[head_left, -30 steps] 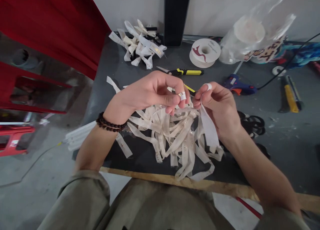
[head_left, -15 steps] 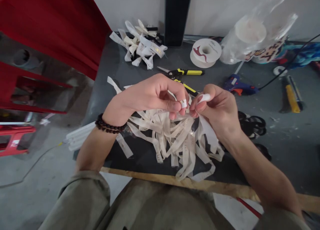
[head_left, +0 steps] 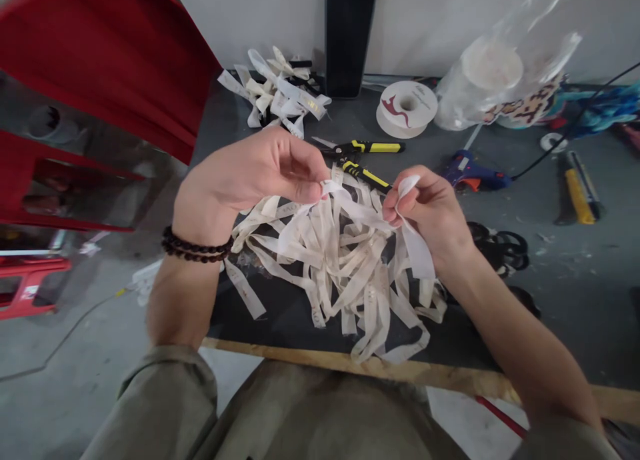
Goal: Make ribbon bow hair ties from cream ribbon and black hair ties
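Note:
A white ribbon (head_left: 361, 211) stretches between my two hands. My left hand (head_left: 265, 170) pinches it between thumb and fingers, and one end hangs down below that grip. My right hand (head_left: 425, 210) is closed on the same ribbon, with a short fold sticking up above the fingers and a tail hanging beneath. Under both hands lies a loose pile of cream ribbons (head_left: 345, 280), some with faint printed lettering. Just beyond the hands rest black-and-yellow scissors (head_left: 367, 170), partly hidden by other things.
Tied ribbon bows (head_left: 280, 97) are heaped at the back left beside a dark upright post (head_left: 350, 40). A ribbon spool (head_left: 407, 109), a purple glue gun (head_left: 475, 170), a yellow cutter (head_left: 580, 190) and black hair ties (head_left: 503, 247) lie to the right. A red chair (head_left: 115, 53) stands left.
My hands have drawn apart, the left one moving left. The ribbon, bunched small at the fingers before, is now spread out between them.

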A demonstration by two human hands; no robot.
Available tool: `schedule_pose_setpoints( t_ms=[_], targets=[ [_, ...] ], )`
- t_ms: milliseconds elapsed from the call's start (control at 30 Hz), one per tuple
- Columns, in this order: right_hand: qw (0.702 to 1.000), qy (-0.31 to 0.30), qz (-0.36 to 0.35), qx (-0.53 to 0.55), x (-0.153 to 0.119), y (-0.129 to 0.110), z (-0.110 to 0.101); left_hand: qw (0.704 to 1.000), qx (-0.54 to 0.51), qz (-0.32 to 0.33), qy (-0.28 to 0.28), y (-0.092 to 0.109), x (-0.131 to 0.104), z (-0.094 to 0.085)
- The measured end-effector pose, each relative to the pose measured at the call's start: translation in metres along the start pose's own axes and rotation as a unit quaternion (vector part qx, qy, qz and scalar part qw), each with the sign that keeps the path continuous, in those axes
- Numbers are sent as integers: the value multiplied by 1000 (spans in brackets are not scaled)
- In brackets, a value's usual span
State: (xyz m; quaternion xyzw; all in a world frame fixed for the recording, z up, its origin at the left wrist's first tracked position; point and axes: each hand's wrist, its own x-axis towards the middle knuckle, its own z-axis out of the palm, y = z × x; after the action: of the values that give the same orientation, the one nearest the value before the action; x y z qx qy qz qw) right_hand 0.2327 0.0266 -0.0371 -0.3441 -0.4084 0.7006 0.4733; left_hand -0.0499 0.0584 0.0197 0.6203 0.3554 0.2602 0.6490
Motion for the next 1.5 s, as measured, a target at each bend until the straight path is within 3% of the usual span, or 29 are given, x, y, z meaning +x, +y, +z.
schedule_pose_setpoints(
  t_ms=[167,300,400,500,667,867,1067,1200,1300,1500],
  targets=[
    [999,4,-14,49,2,9,-1,974,-169,148,-3,-8,8,23],
    [996,-36,-19,74,-2,13,2,941,-296,163,14,-25,16,47],
    [994,-60,-35,89,-3,14,5,960,-259,106,4,-30,16,54],
    [993,-67,-55,76,-3,12,5,970,-217,111,-21,-24,14,55],
    [999,-21,-38,33,-1,8,3,976,-184,60,-100,-20,18,51],
    [1000,9,16,14,1,5,0,997,-79,14,9,-27,24,43],
    [999,-27,37,30,0,2,-1,997,-19,-25,-75,-7,19,43],
    [999,-16,30,11,1,3,-2,999,-12,-31,-23,-5,17,41],
    [998,-15,17,-56,-2,1,3,999,-21,-26,-26,-8,17,43],
    [983,39,-76,-165,-14,-2,11,999,-19,-45,-10,-12,19,53]
  ],
)
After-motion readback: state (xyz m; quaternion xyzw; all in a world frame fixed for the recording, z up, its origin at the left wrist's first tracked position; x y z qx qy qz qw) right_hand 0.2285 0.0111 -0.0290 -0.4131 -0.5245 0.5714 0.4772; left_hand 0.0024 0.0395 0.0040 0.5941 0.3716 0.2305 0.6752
